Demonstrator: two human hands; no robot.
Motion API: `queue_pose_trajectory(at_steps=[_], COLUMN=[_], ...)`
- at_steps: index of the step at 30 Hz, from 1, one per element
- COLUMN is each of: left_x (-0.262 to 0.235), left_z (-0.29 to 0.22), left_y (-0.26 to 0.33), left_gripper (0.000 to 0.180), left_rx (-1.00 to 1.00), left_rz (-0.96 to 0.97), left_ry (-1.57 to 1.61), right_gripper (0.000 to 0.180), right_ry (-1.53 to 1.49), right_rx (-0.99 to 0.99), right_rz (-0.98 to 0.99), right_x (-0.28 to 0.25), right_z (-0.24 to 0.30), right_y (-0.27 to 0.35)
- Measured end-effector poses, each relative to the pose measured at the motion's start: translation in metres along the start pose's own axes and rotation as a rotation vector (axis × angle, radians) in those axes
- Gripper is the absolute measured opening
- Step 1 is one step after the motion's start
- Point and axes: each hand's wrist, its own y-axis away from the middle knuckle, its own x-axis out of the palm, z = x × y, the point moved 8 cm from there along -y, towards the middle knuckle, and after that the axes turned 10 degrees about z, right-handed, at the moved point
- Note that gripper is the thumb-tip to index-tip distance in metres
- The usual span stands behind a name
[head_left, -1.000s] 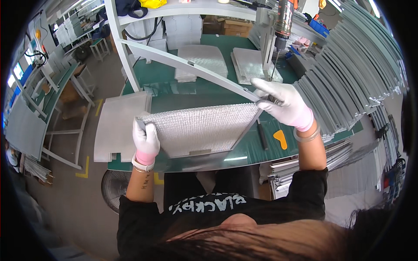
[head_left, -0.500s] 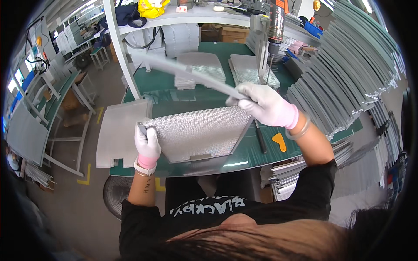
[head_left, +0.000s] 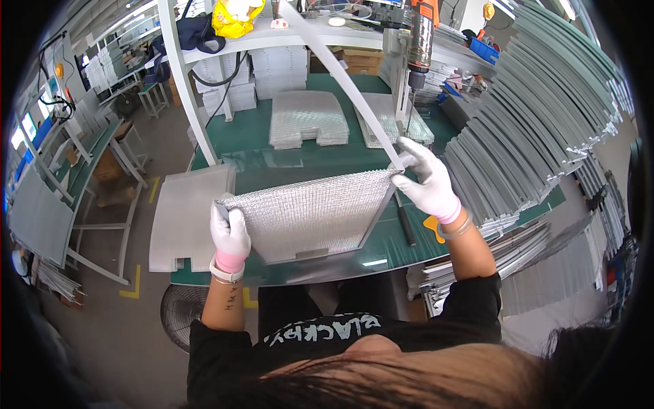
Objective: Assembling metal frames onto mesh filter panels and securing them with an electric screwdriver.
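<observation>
A silver metal-mesh filter panel (head_left: 317, 215) is tilted above the green table, with grey edging along its side and lower edges. My left hand (head_left: 230, 235), in a white and pink glove, is closed on its upper left corner. My right hand (head_left: 430, 180), gloved alike, pinches the lower end of a long pale grey frame strip (head_left: 347, 85) at the panel's upper right corner. From there the strip slants up and to the left, away from the panel's upper edge. Whether the strip's end is fitted onto the corner cannot be made out.
A screwdriver-like tool (head_left: 407, 225) and a yellow scraper (head_left: 432, 226) lie near my right hand. A power driver (head_left: 421, 41) hangs above the table. Mesh sheets (head_left: 184, 218) lie at left, with more stacks (head_left: 306, 116) behind. A tall stack of grey panels (head_left: 538, 123) stands at right.
My right hand has moved right and slightly down to the panel's upper right corner. The strip has swung from a shallow slant to a steeper one. My left hand still holds its corner.
</observation>
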Motion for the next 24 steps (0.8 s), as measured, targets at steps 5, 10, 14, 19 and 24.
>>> queue_pose_trajectory(at_steps=[5, 10, 14, 19, 24], left_x=[0.0, 0.003, 0.001, -0.005, 0.008], left_z=[-0.003, -0.007, -0.006, -0.028, -0.063], left_y=[0.0, 0.001, 0.003, 0.003, -0.017], left_gripper=[0.017, 0.019, 0.02, 0.015, 0.007], left_rx=[0.049, 0.072, 0.043, 0.088, 0.11], left_rz=[-0.036, -0.017, 0.003, 0.086, 0.404], left_ry=[0.058, 0.096, 0.134, 0.12, -0.062], right_gripper=[0.05, 0.049, 0.042, 0.038, 0.05], right_ry=[0.064, 0.236, 0.214, 0.338, 0.604], right_rx=[-0.124, -0.236, -0.25, -0.197, -0.298], right_rz=[-0.02, 0.299, 0.396, 0.455, 0.64], right_x=[0.0, 0.012, 0.018, 0.032, 0.049], right_z=[0.019, 0.041, 0.058, 0.072, 0.075], right_y=[-0.005, -0.015, -0.022, -0.03, -0.039])
